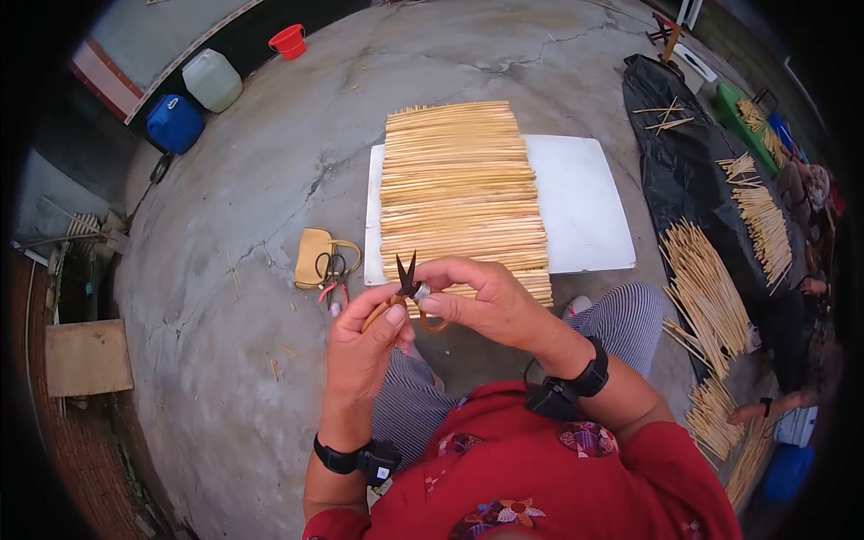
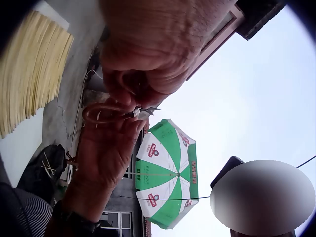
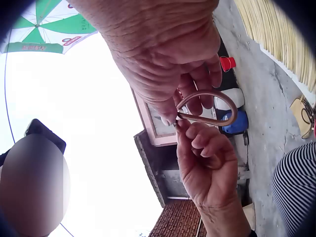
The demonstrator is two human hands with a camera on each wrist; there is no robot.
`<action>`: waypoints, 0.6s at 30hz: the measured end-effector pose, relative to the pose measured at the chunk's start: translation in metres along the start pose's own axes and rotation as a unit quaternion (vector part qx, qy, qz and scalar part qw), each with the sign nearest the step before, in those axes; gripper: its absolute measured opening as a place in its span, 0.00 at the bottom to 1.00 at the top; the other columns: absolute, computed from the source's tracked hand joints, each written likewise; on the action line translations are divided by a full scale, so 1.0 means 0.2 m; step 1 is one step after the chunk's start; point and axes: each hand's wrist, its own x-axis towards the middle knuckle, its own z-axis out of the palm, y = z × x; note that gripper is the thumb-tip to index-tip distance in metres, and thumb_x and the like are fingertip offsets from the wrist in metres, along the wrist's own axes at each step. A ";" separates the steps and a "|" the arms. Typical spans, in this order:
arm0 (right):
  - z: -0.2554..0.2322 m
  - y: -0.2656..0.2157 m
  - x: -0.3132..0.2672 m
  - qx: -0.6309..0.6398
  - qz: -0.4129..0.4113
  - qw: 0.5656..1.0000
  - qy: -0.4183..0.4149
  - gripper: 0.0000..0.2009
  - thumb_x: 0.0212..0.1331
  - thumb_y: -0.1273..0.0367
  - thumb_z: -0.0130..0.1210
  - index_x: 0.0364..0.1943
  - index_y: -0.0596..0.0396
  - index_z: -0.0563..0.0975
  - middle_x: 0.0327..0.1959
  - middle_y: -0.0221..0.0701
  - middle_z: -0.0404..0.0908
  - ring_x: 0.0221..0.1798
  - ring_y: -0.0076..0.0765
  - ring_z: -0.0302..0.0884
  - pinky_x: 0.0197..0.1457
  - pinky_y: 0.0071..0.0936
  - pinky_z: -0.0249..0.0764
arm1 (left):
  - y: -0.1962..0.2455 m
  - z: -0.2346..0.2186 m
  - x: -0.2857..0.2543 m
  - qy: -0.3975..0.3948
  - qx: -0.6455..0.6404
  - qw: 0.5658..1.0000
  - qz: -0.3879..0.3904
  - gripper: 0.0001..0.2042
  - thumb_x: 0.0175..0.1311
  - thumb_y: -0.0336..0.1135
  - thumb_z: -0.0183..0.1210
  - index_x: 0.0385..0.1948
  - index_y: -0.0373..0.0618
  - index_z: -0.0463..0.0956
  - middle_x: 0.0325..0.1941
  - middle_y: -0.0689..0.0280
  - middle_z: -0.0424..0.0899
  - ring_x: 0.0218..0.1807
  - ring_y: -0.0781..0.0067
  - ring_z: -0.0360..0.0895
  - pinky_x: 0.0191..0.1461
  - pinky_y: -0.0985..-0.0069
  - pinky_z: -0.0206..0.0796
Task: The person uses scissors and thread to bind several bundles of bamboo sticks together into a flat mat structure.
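A seated person holds a pair of scissors (image 1: 408,281) out in front of the body, blades slightly parted and pointing away. The left hand (image 1: 367,337) has its fingers curled around one handle; the right hand (image 1: 490,301) pinches near the pivot with thumb and fingers. In the head view, the hands and scissors block part of the near end of a row of pale sticks (image 1: 459,180), laid side by side on a white surface (image 1: 585,207). To the left, on the concrete floor (image 1: 243,342), lie a tan pouch (image 1: 310,256) and a red-handled tool (image 1: 327,292). To the right, more sticks lie on a black sheet (image 1: 648,90). A red bucket (image 1: 288,41) stands far left.
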 end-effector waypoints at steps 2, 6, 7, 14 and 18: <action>-0.03 0.00 -0.09 0.001 0.035 0.999 0.011 0.17 0.56 0.68 0.58 0.49 0.58 0.73 0.40 0.30 0.79 0.43 0.23 0.75 0.48 0.21 0.71 | -0.08 0.07 -0.02 -0.011 -0.022 1.000 -0.019 0.14 0.61 0.27 0.55 0.48 0.37 0.71 0.34 0.64 0.77 0.29 0.76 0.74 0.29 0.81 0.64; -0.08 0.07 -0.23 0.196 0.034 0.980 0.028 0.14 0.58 0.73 0.55 0.49 0.58 0.73 0.37 0.27 0.79 0.40 0.19 0.75 0.44 0.19 0.72 | -0.18 0.18 -0.04 -0.070 -0.113 0.991 -0.025 0.14 0.62 0.28 0.53 0.49 0.38 0.70 0.35 0.62 0.77 0.34 0.74 0.75 0.33 0.79 0.66; -0.08 0.05 -0.26 0.182 0.022 0.981 0.062 0.14 0.57 0.73 0.54 0.48 0.57 0.74 0.35 0.29 0.80 0.38 0.19 0.76 0.42 0.18 0.73 | -0.20 0.20 -0.04 -0.059 -0.104 0.993 -0.021 0.14 0.63 0.28 0.53 0.49 0.38 0.70 0.35 0.62 0.77 0.35 0.73 0.76 0.34 0.78 0.67; -0.12 -0.09 -0.38 -0.293 -0.128 0.929 0.187 0.10 0.53 0.73 0.57 0.41 0.54 0.77 0.33 0.33 0.80 0.34 0.36 0.79 0.35 0.27 0.73 | -0.20 0.29 -0.04 -0.092 -0.002 0.993 -0.070 0.15 0.61 0.29 0.55 0.50 0.38 0.69 0.37 0.63 0.77 0.39 0.72 0.77 0.42 0.77 0.71; -0.10 -0.10 -0.38 -0.232 -0.120 0.949 0.174 0.09 0.52 0.73 0.57 0.39 0.52 0.78 0.31 0.32 0.79 0.33 0.35 0.78 0.34 0.27 0.72 | -0.23 0.28 -0.03 -0.099 0.005 0.990 -0.098 0.18 0.60 0.29 0.57 0.51 0.39 0.68 0.34 0.65 0.78 0.33 0.74 0.77 0.39 0.78 0.71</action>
